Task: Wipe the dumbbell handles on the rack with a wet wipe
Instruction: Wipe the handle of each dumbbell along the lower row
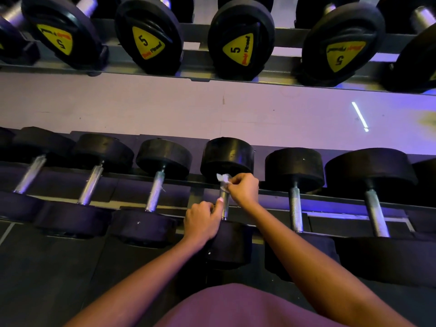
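On the handle (224,210), right hand (244,190) around wipe (223,178), left hand (201,220) alongside.

One wet wipe (223,178) is showing, so everything is being counted from it. Two hands are working: the right hand (244,188) is pinching the wipe, the left hand (203,220) is sitting just below it. Six dumbbell handles (155,190) are lining up across the near row: one sitting under the wipe, three running to its left, two to its right. Beyond the wipe, four yellow 5 labels (238,50) are showing in full along the far row.
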